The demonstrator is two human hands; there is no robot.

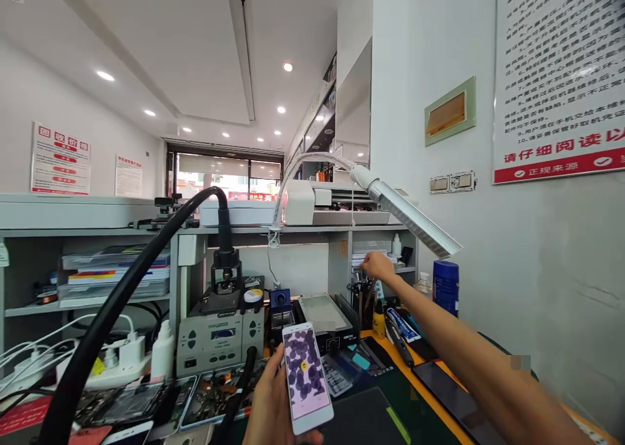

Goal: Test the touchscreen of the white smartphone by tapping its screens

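Observation:
My left hand (267, 396) is wrapped around a white smartphone (306, 374), holding it upright and slightly tilted at the lower middle. Its screen is lit with a purple, round-patterned picture and a small yellow icon. My right arm stretches far forward. At its end my right hand (378, 266) is closed, fingers pointing down, just above a dark holder of thin tools (360, 305). What those fingers grip, if anything, is too small to tell. Close by stand a yellow bottle (378, 320) and a blue jar (446, 287).
A grey soldering or hot-air station (222, 341) stands left of centre, with a thick black hose (131, 288) arching in front. A tray of small parts (215, 399) lies below it. A white lamp (415, 214) hangs at upper right. A dark phone (454, 393) lies by my right arm.

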